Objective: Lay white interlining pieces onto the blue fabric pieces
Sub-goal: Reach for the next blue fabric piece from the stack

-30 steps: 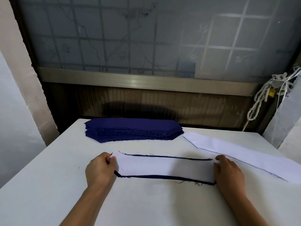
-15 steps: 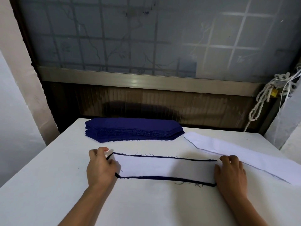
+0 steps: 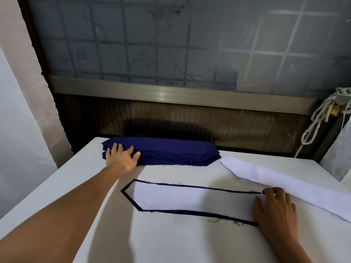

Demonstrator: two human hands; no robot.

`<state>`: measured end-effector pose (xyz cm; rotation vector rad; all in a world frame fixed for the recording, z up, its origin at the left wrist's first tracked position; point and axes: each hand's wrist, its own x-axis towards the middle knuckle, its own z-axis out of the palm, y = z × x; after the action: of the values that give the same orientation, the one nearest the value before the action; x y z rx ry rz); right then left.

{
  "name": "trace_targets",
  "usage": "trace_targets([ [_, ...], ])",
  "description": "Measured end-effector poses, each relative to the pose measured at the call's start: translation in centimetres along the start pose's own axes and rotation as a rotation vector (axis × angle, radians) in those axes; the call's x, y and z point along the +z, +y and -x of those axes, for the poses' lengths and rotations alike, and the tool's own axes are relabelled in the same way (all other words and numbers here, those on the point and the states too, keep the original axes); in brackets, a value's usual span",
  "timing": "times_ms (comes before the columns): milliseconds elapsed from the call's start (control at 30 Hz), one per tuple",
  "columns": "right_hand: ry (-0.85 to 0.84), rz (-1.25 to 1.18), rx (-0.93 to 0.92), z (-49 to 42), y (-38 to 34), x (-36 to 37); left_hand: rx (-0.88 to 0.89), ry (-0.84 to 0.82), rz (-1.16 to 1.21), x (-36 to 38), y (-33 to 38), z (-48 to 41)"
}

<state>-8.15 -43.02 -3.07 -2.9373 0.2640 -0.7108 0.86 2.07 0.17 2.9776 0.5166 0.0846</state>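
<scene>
Across the bench (image 3: 171, 243) my spread left hand (image 3: 121, 157) touches the blue stack (image 3: 171, 150), my relaxed right hand (image 3: 275, 207) rests on the interlined piece (image 3: 190, 198); next, probably, peel one ply.

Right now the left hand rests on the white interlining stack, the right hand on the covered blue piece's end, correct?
No: the head view shows the left hand on the blue fabric stack; the right hand is as stated.

One table (image 3: 171, 243) was in view, two hands, left hand (image 3: 121, 158) and right hand (image 3: 275, 209), one stack of blue pieces (image 3: 171, 150), one single blue piece (image 3: 180, 211), one white interlining piece (image 3: 190, 199), one pile of white interlining (image 3: 284, 183), one rope (image 3: 319, 114).
</scene>
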Motion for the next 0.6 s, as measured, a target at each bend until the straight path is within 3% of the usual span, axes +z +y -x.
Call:
trace_targets([
  [467, -0.096, 0.0, 0.035, 0.2, -0.3, -0.6, 0.193, 0.295, 0.016, 1.2, 0.3, 1.3],
  [600, -0.104, -0.029, 0.039, 0.2, -0.3, -0.8, 0.01, 0.321, 0.246, -0.5, 0.3, -0.1],
])
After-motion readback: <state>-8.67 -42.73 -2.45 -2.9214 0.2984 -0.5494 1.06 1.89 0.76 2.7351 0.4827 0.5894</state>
